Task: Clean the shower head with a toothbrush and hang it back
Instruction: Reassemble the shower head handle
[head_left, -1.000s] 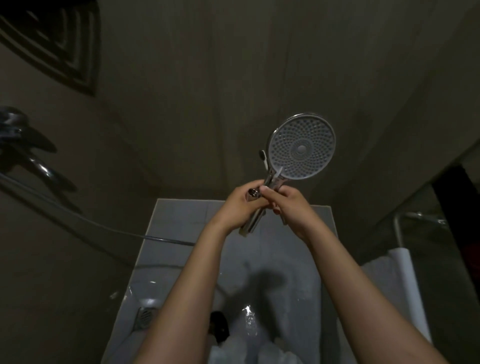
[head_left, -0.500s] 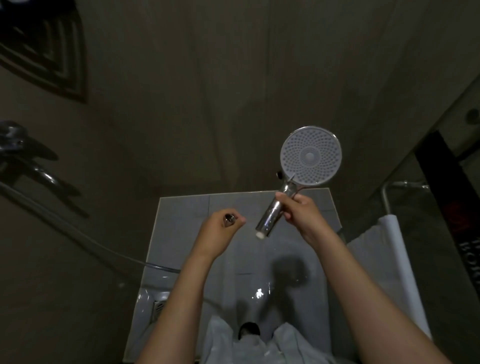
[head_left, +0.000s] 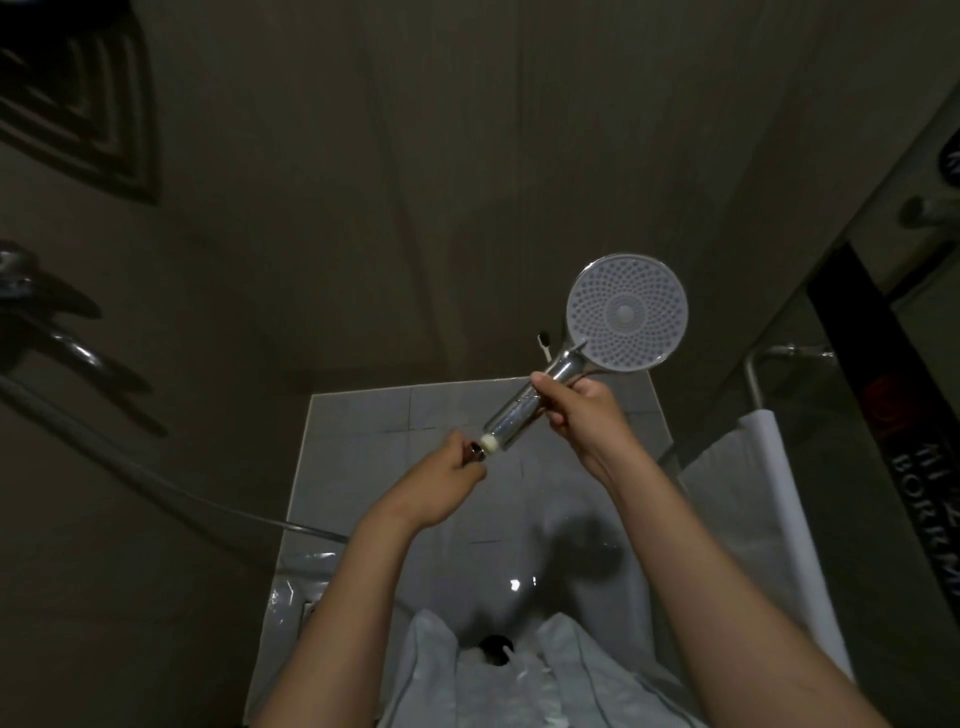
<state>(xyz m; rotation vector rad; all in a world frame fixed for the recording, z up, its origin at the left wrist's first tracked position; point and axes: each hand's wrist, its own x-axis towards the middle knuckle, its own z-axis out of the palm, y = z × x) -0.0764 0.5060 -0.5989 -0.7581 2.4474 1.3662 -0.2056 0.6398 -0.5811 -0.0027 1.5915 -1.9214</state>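
Dim shower stall, over the far edge of the tiled floor (head_left: 363, 421): shower head (head_left: 627, 312) gripped by its handle (head_left: 514, 415) in right hand (head_left: 587, 421), hose nut (head_left: 475, 451) pinched at its end by left hand (head_left: 431, 488); hanging back not yet done.

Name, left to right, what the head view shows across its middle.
Wall tap → left hand pinching the hose end → right hand gripping the shower head → white towel → black lettered panel.

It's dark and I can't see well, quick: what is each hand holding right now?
Left hand: pinching the hose connector.
Right hand: gripping the shower head by its handle.
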